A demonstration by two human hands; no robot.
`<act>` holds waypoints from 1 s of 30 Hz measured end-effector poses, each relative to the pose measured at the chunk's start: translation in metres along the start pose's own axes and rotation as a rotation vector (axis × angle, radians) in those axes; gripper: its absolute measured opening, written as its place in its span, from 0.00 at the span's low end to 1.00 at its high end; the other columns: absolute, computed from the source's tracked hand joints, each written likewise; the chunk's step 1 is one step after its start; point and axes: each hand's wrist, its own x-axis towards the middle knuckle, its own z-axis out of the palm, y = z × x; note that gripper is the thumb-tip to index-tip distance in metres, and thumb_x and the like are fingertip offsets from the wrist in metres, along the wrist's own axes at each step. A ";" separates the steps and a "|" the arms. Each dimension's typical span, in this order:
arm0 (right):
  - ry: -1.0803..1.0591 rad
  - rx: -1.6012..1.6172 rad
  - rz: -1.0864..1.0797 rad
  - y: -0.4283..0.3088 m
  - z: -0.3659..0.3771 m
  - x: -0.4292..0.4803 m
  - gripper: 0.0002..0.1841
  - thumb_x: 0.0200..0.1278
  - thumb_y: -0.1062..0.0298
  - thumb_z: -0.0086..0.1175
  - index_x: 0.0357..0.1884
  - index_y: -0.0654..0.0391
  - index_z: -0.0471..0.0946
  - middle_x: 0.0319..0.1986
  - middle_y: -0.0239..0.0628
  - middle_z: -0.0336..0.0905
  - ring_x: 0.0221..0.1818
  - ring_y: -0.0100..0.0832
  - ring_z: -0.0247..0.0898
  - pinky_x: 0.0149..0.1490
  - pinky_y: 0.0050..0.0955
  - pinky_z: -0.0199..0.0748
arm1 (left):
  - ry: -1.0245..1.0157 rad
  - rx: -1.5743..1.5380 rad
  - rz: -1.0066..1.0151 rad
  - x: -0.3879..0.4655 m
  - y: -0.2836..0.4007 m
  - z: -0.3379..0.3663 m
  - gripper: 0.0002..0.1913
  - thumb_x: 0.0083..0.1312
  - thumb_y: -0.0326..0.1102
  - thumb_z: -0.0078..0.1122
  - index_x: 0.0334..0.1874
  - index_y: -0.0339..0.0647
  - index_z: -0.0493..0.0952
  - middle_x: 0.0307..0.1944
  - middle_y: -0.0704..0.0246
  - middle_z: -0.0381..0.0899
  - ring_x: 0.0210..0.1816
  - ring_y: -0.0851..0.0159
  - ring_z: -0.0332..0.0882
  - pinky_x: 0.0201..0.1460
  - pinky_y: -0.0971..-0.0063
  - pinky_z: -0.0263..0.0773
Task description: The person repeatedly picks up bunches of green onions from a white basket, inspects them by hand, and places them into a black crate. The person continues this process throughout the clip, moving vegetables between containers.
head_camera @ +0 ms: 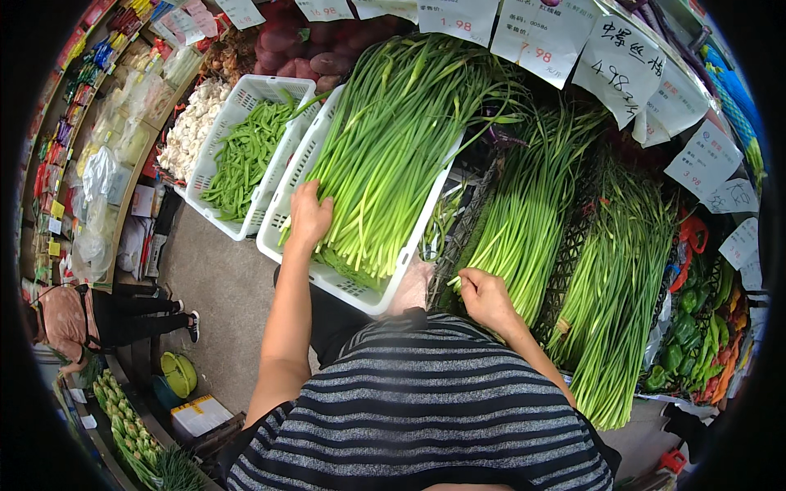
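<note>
Before me, a white perforated plastic basket (399,270) is tilted and heaped with long garlic scapes (393,153), their pale cut ends towards me. My left hand (312,212) grips the left side of this heap near the cut ends, thumb on top and fingers partly hidden. Some finer green stems (350,270) lie beneath, at the basket's near end. My right hand (488,301) is curled at the cut ends of a second heap of green stalks (522,227). A stalk end shows beside its fingers; whether they hold it is unclear.
Left stand a white basket of green pea pods (249,156) and heaped garlic bulbs (195,126). A third heap of stalks (614,294) and green peppers (681,334) lie right. Price cards (540,40) hang above. Another person (73,313) stands far left across the aisle floor (215,294).
</note>
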 end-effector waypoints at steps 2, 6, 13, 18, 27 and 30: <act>-0.002 -0.017 -0.030 0.005 -0.001 0.000 0.13 0.58 0.71 0.46 0.40 0.68 0.76 0.35 0.57 0.77 0.38 0.51 0.76 0.47 0.36 0.73 | -0.033 0.027 0.012 0.005 0.001 0.001 0.23 0.56 0.30 0.56 0.54 0.29 0.69 0.49 0.50 0.71 0.53 0.46 0.66 0.58 0.60 0.61; 0.019 -0.006 -0.037 0.010 0.001 -0.001 0.12 0.58 0.72 0.46 0.40 0.68 0.76 0.36 0.57 0.77 0.39 0.51 0.75 0.48 0.36 0.73 | 0.102 0.012 0.067 -0.007 0.035 -0.014 0.23 0.56 0.31 0.57 0.54 0.28 0.68 0.48 0.50 0.71 0.52 0.47 0.66 0.56 0.60 0.62; -0.017 0.009 -0.028 0.001 0.005 -0.005 0.13 0.57 0.71 0.47 0.41 0.68 0.76 0.37 0.56 0.77 0.39 0.51 0.75 0.48 0.36 0.73 | -0.131 0.105 0.223 -0.038 0.073 -0.011 0.39 0.48 0.44 0.67 0.60 0.29 0.62 0.54 0.47 0.65 0.54 0.46 0.64 0.57 0.58 0.60; -0.003 0.017 -0.061 0.007 0.009 -0.010 0.12 0.58 0.71 0.47 0.39 0.68 0.76 0.35 0.56 0.77 0.38 0.52 0.75 0.47 0.37 0.73 | -0.077 0.133 0.251 -0.042 0.061 0.004 0.39 0.48 0.41 0.67 0.60 0.31 0.61 0.53 0.50 0.66 0.53 0.47 0.64 0.55 0.58 0.61; -0.058 0.048 -0.030 0.006 0.011 -0.015 0.09 0.55 0.72 0.44 0.31 0.66 0.74 0.29 0.56 0.76 0.33 0.53 0.74 0.42 0.42 0.73 | -0.044 0.227 0.420 -0.024 0.061 0.020 0.35 0.41 0.27 0.61 0.57 0.29 0.63 0.34 0.51 0.74 0.38 0.46 0.71 0.41 0.56 0.67; -0.063 -0.043 -0.146 0.018 0.021 -0.010 0.09 0.55 0.71 0.43 0.28 0.66 0.72 0.27 0.56 0.75 0.32 0.53 0.74 0.41 0.45 0.72 | 0.031 0.190 0.489 -0.020 0.063 0.015 0.34 0.38 0.25 0.59 0.54 0.26 0.66 0.28 0.51 0.75 0.29 0.46 0.74 0.33 0.57 0.70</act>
